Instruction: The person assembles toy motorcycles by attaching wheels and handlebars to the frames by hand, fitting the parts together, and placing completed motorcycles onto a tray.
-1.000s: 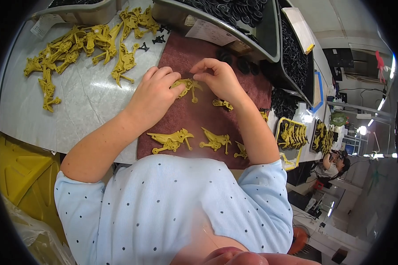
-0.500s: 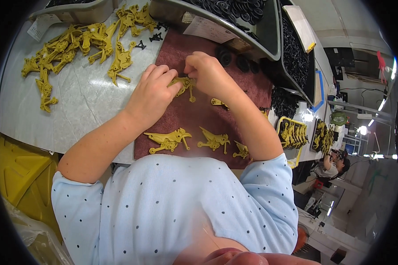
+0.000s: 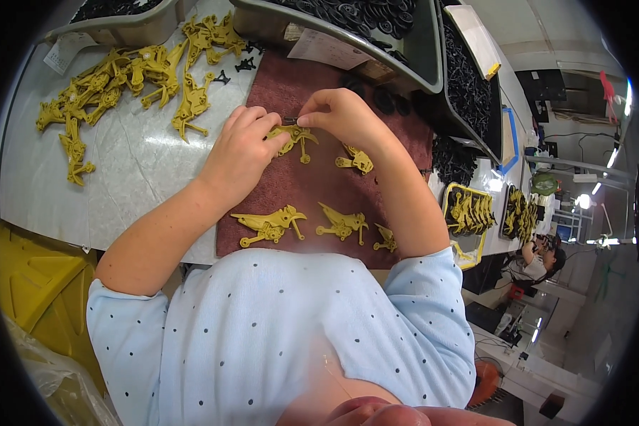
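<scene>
My left hand (image 3: 243, 149) is closed around one end of a yellow plastic part (image 3: 295, 136) with a thin leg, over the dark red cloth (image 3: 312, 188). Just above that part, my right hand (image 3: 342, 122) pinches a small dark piece (image 3: 290, 120) between thumb and forefinger; its exact shape is too small to make out. Beside my right wrist lies another yellow part (image 3: 355, 161). Nearer my body, a yellow part with a pointed end (image 3: 270, 226) and a similar part (image 3: 343, 222) rest on the cloth, with a third (image 3: 385, 238) partly behind my right forearm.
A heap of yellow parts (image 3: 113, 79) covers the table's left side, near small black pieces (image 3: 245, 64). At the back stands a grey bin (image 3: 433, 78) of black round pieces, beside a black bin (image 3: 468, 92) of small black pieces. A yellow-rimmed tray (image 3: 468, 254) sits at right.
My right hand has shifted slightly and its fingers have drawn up off the yellow part; a dark piece now shows at their tips. The yellow part beside my right wrist is more exposed.
</scene>
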Demonstrator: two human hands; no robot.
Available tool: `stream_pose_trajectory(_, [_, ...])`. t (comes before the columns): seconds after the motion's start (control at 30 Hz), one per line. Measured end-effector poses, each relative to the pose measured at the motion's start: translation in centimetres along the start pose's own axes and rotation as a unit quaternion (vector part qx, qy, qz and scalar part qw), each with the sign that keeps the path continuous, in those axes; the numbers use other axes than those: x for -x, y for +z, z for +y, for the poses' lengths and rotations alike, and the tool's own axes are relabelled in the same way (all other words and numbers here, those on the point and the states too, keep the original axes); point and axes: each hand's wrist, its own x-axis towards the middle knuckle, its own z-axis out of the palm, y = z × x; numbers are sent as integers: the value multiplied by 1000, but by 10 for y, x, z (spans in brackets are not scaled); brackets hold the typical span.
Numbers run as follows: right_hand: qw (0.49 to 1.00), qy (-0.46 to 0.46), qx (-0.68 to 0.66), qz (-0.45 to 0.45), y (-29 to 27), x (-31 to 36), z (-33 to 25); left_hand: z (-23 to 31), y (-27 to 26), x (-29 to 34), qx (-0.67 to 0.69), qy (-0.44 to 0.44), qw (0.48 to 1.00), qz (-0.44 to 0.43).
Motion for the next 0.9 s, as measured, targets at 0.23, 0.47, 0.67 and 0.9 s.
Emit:
stream_pose_trajectory(0.23, [991, -30, 83, 99, 26, 2, 9, 3, 0, -1, -24, -2, 1000, -2])
stream_pose_trajectory(0.47, [970, -47, 171, 167, 37, 1, -1, 2, 1, -1, -28, 8, 1000, -6])
stream_pose_trajectory(0.67, [998, 39, -25, 43, 12, 4, 6, -5, 1, -3, 17, -2, 1000, -13])
stream_pose_trajectory(0.9, [971, 5, -151, 187, -9, 23, 36, -9, -7, -9, 68, 7, 997, -22])
